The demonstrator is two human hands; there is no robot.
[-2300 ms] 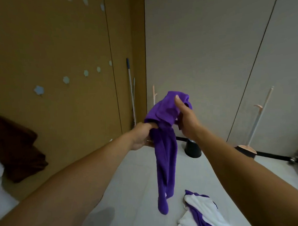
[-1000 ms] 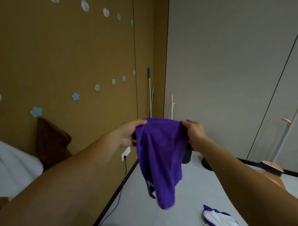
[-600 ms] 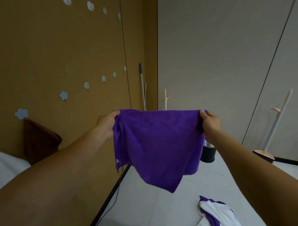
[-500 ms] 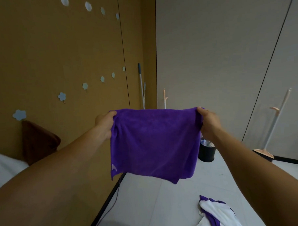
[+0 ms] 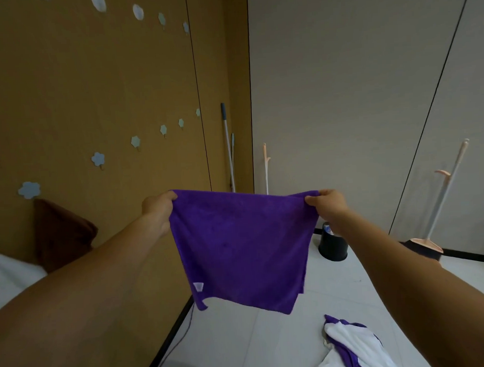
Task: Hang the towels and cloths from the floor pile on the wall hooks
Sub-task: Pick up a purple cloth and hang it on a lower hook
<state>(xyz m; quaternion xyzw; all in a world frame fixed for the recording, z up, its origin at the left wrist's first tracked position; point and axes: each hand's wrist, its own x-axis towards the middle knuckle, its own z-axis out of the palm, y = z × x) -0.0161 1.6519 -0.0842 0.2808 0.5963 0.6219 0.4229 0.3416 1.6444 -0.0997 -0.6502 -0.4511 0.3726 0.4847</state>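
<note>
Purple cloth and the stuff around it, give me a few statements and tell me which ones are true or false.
1. The left hand and the right hand each grip a top corner of the purple cloth. True.
2. The purple cloth hangs on a wall hook. False: it is spread in the air between the hands.
3. A brown towel hangs on the wall under a flower-shaped hook. True.
4. No cloths lie on the floor. False: the floor pile of white and purple cloths lies at the lower right.
</note>
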